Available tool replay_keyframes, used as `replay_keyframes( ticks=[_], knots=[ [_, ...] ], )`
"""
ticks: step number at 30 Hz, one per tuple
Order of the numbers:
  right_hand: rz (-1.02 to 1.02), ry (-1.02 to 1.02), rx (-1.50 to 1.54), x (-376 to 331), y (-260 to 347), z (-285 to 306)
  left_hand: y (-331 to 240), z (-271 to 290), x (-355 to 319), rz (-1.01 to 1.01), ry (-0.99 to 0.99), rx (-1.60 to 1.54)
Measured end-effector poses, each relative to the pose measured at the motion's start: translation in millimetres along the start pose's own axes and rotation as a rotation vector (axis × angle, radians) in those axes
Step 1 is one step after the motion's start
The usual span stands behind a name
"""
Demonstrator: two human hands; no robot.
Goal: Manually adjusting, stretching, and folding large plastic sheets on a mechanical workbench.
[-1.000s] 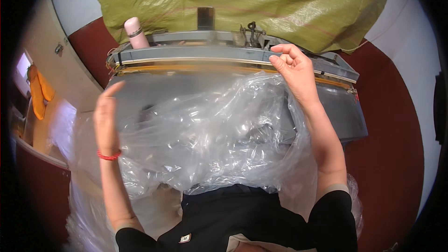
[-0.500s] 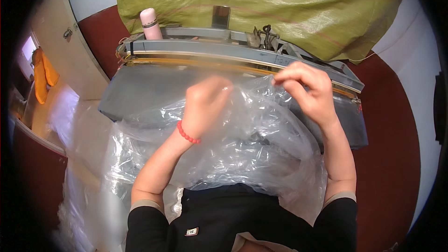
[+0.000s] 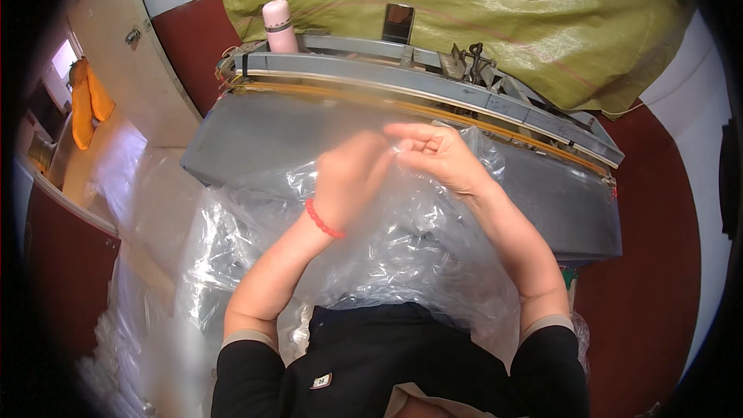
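Clear, crinkled plastic film (image 3: pixel 418 240) spreads over my lap and up onto the front of a grey padded surface (image 3: pixel 271 135). Blurred by motion, my left hand (image 3: pixel 350 169) is closed on the film's upper part; a red beaded bracelet (image 3: pixel 323 219) circles that wrist. My right hand (image 3: pixel 443 159) comes in from the right, its thumb and index finger pinching the film close beside the left fingertips. Exactly where the left fingers grip is hard to see.
A long metal bar (image 3: pixel 371 77) with yellowish strips crosses behind the padded surface. Behind it stand a pink bottle (image 3: pixel 279 27), a dark phone-like rectangle (image 3: pixel 398 25) and a black clamp (image 3: pixel 475 62). Yellow-green woven sheeting (image 3: pixel 495 0) hangs at the back. More film (image 3: pixel 131 340) drapes at left.
My right hand has moved left and slightly down, from the film's far right corner to beside my left hand. The left hand stays nearly in place. The whole view has shifted a little.
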State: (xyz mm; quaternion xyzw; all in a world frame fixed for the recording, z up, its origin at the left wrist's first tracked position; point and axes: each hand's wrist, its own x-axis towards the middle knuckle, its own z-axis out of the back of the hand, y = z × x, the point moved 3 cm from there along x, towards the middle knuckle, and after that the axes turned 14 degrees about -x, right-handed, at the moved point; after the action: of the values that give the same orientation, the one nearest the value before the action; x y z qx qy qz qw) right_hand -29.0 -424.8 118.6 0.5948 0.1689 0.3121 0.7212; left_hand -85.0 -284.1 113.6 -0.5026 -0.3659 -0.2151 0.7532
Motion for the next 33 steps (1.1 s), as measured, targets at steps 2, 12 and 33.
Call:
replay_keyframes(
  ticks=[2,12,33],
  knots=[
    [-0.043,0.024,0.006,2.5,-16.1,-0.2,-2.3,-0.8,0.6,-0.066,0.057,0.077],
    [0.142,-0.642,0.344,-66.7,-126.2,148.0,-15.3,3.0,-76.6,0.765,1.001,-0.682],
    [-0.783,-2.159,-1.006,-709.3,-163.9,313.5,80.8,131.4,-218.2,0.865,1.53,-0.177]
  ],
)
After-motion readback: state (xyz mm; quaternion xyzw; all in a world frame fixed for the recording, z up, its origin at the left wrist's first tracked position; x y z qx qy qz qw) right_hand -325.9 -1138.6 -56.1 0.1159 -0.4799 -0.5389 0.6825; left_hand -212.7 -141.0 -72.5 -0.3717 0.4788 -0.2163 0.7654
